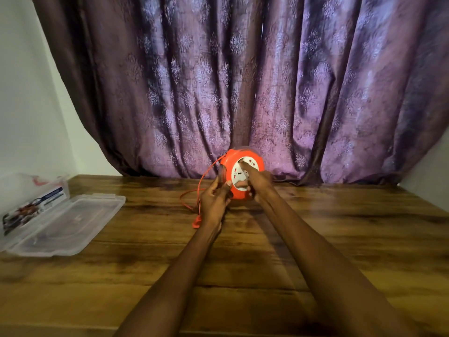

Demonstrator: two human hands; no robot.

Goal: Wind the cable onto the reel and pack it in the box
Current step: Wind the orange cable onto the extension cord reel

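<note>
Right now you hold the orange cable reel (pixel 239 175) up off the wooden table (pixel 315 239), out at arm's length in front of the purple patterned curtain (pixel 243 81). Its white socket face (pixel 239 177) is turned toward you. Your left hand (pixel 215 199) grips the reel's left edge, fingers curled around the rim with the thumb near the white face. Your right hand (pixel 258 182) lies across the socket face, fingers pressed onto it and closed down against the plastic; whether they pinch a knob there is too blurred to tell.

An orange cable (pixel 202 181) leaves the reel's upper left side, curves down in a loose loop to the table, and ends in an orange plug (pixel 197 222) lying on the wood just beside your left wrist. Much of the cable is hidden behind your left hand.

At the far left of the table sits a clear plastic box (pixel 31 198) with a printed label on its side. Its clear lid (pixel 73 224) lies flat on the wood just beside it, well apart from the reel.
</note>
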